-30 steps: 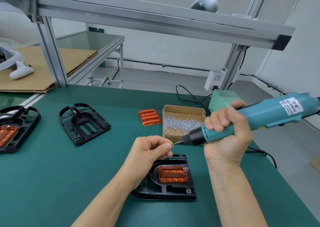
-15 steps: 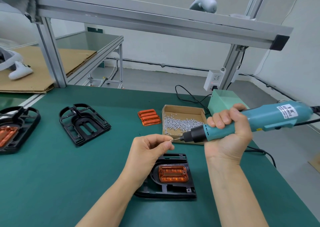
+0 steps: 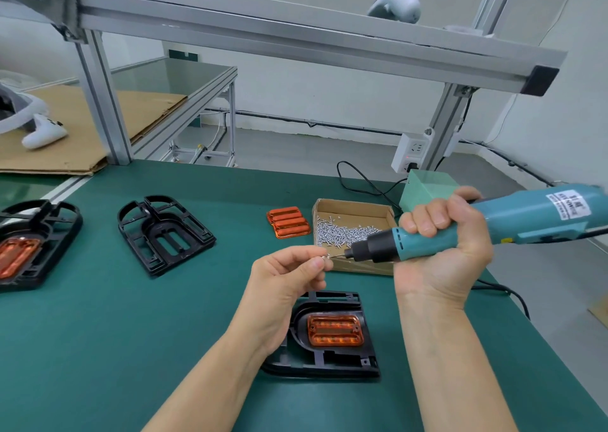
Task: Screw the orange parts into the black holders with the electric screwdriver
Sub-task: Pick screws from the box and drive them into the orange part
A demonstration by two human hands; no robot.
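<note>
Above the near black holder [image 3: 329, 352] and its seated orange part [image 3: 335, 330], the left hand [image 3: 286, 277] pinched a tiny, probably slippery screw [image 3: 328, 256] at the bit; the right hand [image 3: 441, 250] gripped the electric screwdriver [image 3: 493, 227] mid-barrel.

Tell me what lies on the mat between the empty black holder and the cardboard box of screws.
Head view: a small stack of orange parts lies between the empty black holder and the screw box, near the box.
</note>
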